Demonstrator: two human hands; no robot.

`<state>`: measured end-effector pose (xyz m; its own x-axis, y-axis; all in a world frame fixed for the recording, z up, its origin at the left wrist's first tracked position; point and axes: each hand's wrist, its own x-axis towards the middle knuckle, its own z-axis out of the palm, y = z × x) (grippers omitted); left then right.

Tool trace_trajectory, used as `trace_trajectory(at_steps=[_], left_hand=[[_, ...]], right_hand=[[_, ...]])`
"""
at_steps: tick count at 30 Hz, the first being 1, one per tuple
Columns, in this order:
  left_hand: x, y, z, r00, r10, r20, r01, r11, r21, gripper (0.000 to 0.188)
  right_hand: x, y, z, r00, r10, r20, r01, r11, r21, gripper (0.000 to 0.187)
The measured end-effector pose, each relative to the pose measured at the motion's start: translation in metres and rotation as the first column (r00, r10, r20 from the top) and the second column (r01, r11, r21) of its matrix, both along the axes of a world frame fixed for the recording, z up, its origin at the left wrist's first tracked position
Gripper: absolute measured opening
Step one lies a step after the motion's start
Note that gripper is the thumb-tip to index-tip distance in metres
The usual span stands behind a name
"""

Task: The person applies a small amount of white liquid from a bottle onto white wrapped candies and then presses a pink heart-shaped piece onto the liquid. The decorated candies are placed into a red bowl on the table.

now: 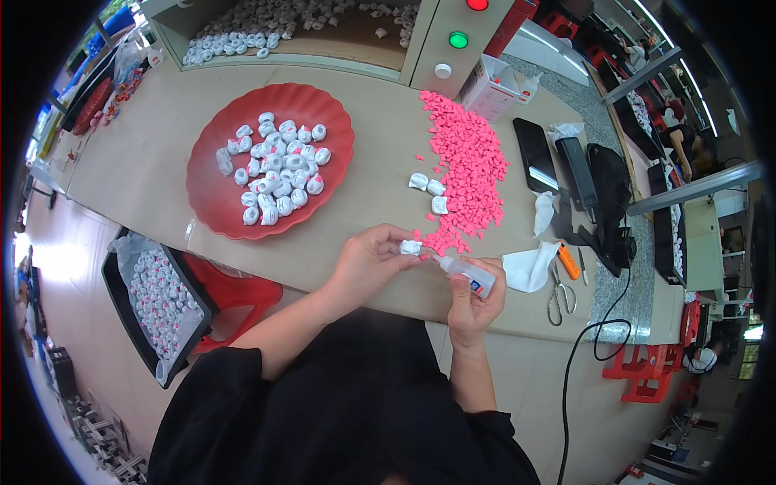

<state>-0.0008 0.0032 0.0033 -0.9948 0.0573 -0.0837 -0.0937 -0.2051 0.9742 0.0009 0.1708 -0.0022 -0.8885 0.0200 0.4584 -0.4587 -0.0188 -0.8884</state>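
Note:
Pinched between the thumb and fingers of my left hand [362, 265] is a small white molded piece [411, 247]. My right hand [475, 311] is closed around a small translucent squeeze bottle [470, 276], tilted with its nozzle toward that piece. A pink bit shows by the nozzle tip; whether they touch I cannot tell. Just beyond both hands spreads a heap of small pink pieces [469, 162]. Beside its left edge lie three white pieces [418, 181]. Farther left, a red scalloped plate [335, 121] carries many white pieces, some with pink parts on them.
At the right lie a black phone [533, 153], a white cloth [529, 271], scissors [558, 299] and an orange-handled tool [568, 261]. A white carton [490, 85] stands by a cabinet [428, 48] holding white pieces. A black tray [121, 279] of pieces sits lower left, near a red stool [242, 291].

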Motion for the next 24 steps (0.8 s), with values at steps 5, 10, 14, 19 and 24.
trace_trajectory(at_steps=[5,10,14,19,24], left_hand=[[-0.001,0.000,-0.004,1.000,0.003,-0.018,-0.003,1.000,0.018,0.023],[0.000,0.001,-0.005,1.000,0.008,-0.022,-0.007,0.999,0.034,0.023],[0.000,0.001,-0.006,1.000,0.007,-0.030,-0.006,1.000,0.026,0.022],[0.000,0.001,-0.006,0.999,-0.004,-0.034,0.005,0.999,0.052,0.023],[0.000,-0.002,-0.006,0.999,-0.004,-0.048,0.008,0.997,0.078,0.024]], right_hand=[[0.000,-0.002,0.004,0.999,0.021,0.047,-0.018,0.998,-0.067,0.024],[-0.001,-0.002,0.003,0.998,0.037,0.050,-0.033,0.996,-0.081,0.025],[-0.001,-0.002,0.002,0.998,0.041,0.047,-0.038,0.997,-0.061,0.026],[0.000,-0.001,-0.002,0.997,0.038,0.072,-0.031,0.994,-0.101,0.024],[-0.010,0.016,0.001,0.953,0.165,0.252,0.025,0.790,-0.612,0.027]])
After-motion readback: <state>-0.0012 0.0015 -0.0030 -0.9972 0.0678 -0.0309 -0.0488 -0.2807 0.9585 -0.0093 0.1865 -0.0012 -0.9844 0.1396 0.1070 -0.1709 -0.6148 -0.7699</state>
